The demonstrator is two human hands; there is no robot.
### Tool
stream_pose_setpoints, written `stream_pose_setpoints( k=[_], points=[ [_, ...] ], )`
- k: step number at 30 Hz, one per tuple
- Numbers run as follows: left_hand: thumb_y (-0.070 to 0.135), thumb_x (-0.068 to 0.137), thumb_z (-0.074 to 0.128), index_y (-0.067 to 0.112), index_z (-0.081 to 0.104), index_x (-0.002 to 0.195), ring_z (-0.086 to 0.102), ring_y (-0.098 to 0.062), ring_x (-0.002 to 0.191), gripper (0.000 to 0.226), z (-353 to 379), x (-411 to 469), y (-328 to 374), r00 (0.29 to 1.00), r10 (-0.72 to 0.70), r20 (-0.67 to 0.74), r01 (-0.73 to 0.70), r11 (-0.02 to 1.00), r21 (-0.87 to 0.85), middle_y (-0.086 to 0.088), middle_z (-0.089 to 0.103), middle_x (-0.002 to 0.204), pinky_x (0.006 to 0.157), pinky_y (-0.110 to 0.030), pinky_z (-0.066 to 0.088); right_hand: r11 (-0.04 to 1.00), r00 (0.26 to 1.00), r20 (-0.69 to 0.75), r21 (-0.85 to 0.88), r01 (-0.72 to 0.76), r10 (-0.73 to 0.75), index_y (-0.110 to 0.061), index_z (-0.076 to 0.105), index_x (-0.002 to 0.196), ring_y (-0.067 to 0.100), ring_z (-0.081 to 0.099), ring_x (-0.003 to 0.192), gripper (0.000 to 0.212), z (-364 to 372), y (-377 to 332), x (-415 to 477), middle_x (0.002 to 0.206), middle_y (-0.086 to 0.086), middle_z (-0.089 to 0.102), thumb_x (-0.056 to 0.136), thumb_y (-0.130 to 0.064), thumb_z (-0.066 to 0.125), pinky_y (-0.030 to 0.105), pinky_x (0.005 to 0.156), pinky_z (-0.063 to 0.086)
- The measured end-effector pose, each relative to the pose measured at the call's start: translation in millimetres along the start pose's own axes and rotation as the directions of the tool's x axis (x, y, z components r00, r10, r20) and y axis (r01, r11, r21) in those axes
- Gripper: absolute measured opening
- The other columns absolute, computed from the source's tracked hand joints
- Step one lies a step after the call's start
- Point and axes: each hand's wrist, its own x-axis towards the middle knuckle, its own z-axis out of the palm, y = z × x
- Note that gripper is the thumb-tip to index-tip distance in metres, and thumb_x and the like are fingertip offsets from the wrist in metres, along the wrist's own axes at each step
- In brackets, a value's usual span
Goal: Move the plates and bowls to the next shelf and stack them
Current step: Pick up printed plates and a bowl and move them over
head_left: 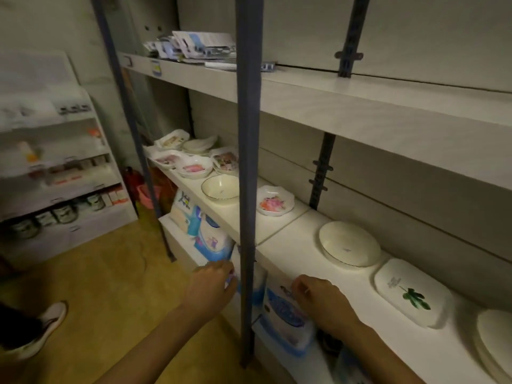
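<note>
On the left shelf board (221, 214) lie several small patterned dishes (194, 167), a plain white bowl (220, 187) and a pink-flowered dish (275, 200). The right shelf board (293, 256) holds a round white plate (349, 246), a rectangular plate with a green leaf (412, 292) and a white plate stack (496, 345) at the frame edge. My left hand (212, 284) hangs below the shelf edge, left of the blue post, fingers curled, holding nothing. My right hand (318, 296) hovers at the shelf's front edge, fingers bent, empty.
A blue upright post (248, 173) stands between my hands. Blue and white packages (205, 231) fill the lower shelf. Papers (194, 47) lie on the upper shelf. A white display rack (55, 167) stands at left. A person's shoe (41, 331) rests on the brown floor.
</note>
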Motion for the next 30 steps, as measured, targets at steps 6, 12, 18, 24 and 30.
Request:
stream_pose_setpoints(
  k=[6, 12, 18, 24, 30],
  points=[
    [0.036, 0.092, 0.041, 0.023, 0.057, 0.113, 0.059, -0.011, 0.094, 0.029, -26.8, 10.0, -108.1, 0.999, -0.049, -0.020, 0.048, 0.999, -0.007, 0.004, 0.063, 0.109, 0.070, -0.019, 0.040, 0.997, 0.996, 0.081, 0.075, 0.035, -0.041, -0.022, 0.059, 0.108, 0.015, 0.062, 0.093, 0.024, 39.9, -93.6, 69.3, 0.108, 0.000, 0.064, 0.096, -0.033, 0.041, 0.026, 0.083, 0.052],
    [0.031, 0.087, 0.054, 0.022, 0.065, 0.095, 0.064, -0.013, 0.073, 0.017, -49.1, 25.1, -191.4, 0.996, -0.087, 0.015, 0.086, 0.996, 0.026, 0.004, 0.069, 0.087, 0.049, -0.010, 0.024, 0.992, 0.992, 0.034, 0.041, 0.120, -0.121, -0.022, 0.060, 0.111, 0.008, 0.055, 0.086, 0.025, 61.9, -163.8, 122.1, 0.112, -0.002, 0.065, 0.095, -0.031, 0.044, 0.020, 0.075, 0.044],
    [0.031, 0.081, 0.060, 0.021, 0.066, 0.083, 0.062, -0.011, 0.062, 0.011, -52.7, 64.3, -244.0, 0.995, -0.080, 0.064, 0.074, 0.992, 0.099, 0.005, 0.068, 0.075, 0.046, -0.009, 0.020, 0.991, 0.991, 0.030, -0.021, 0.131, -0.130, -0.020, 0.061, 0.110, 0.016, 0.061, 0.104, 0.026, 68.5, -193.0, 186.3, 0.118, 0.001, 0.064, 0.095, -0.032, 0.042, 0.024, 0.080, 0.049],
    [0.035, 0.092, 0.044, 0.019, 0.061, 0.099, 0.056, -0.012, 0.081, 0.025, -47.4, 135.3, -285.8, 0.996, -0.049, 0.073, 0.040, 0.992, 0.119, 0.002, 0.065, 0.095, 0.067, -0.026, 0.048, 0.997, 0.997, -0.004, -0.019, 0.077, -0.077, -0.021, 0.060, 0.102, 0.017, 0.063, 0.094, 0.022, 72.4, -203.5, 265.9, 0.111, 0.001, 0.065, 0.095, -0.032, 0.043, 0.029, 0.081, 0.054],
    [0.038, 0.095, 0.036, 0.023, 0.052, 0.119, 0.056, -0.012, 0.103, 0.032, -44.8, 214.4, -324.1, 0.989, 0.015, 0.150, -0.028, 0.996, 0.084, 0.003, 0.059, 0.119, 0.084, -0.023, 0.046, 1.000, 0.998, -0.059, 0.001, -0.012, 0.012, -0.019, 0.060, 0.100, 0.015, 0.060, 0.087, 0.025, 68.2, -200.6, 334.9, 0.105, 0.001, 0.066, 0.096, -0.033, 0.040, 0.028, 0.074, 0.051]
  ],
)
